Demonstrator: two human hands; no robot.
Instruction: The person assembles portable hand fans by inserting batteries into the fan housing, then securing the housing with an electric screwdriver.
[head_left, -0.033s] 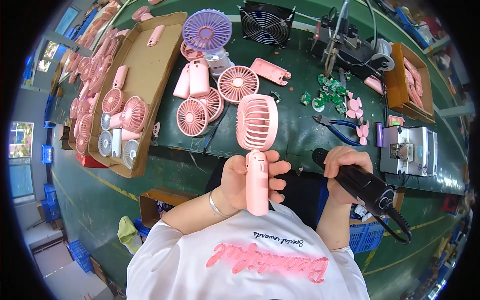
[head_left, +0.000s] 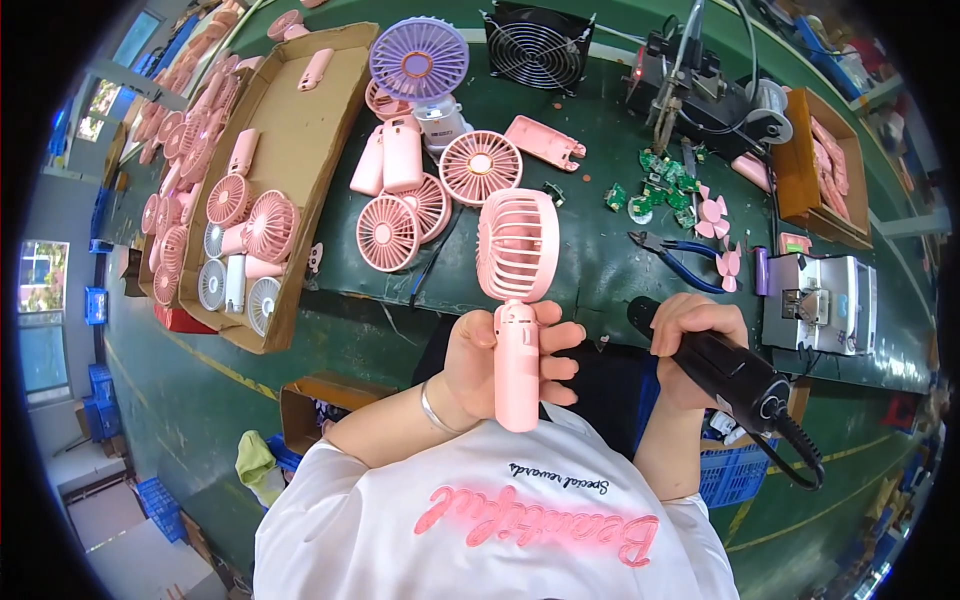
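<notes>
My left hand (head_left: 468, 365) has its fingers curled round the handle of a pink handheld fan (head_left: 516, 355). The fan stands nearly upright in front of my chest, its round grille at the top beside the bench edge. In my right hand (head_left: 690, 335) is a black corded electric screwdriver (head_left: 728, 372), gripped round its body, with its cable at the lower right end. Its other end points up and left, away from the fan. Several pink fans (head_left: 388, 232) and a purple fan (head_left: 419, 62) lie or stand on the green bench beyond my left hand.
A cardboard tray (head_left: 285, 110) with fans and handles is at the left. Blue-handled pliers (head_left: 685, 260), green circuit boards (head_left: 660, 185) and pink fan blades (head_left: 713, 215) lie beyond my right hand. A grey metal device (head_left: 820, 300), a parts box (head_left: 822, 165) and a black cooling fan (head_left: 538, 48) stand around.
</notes>
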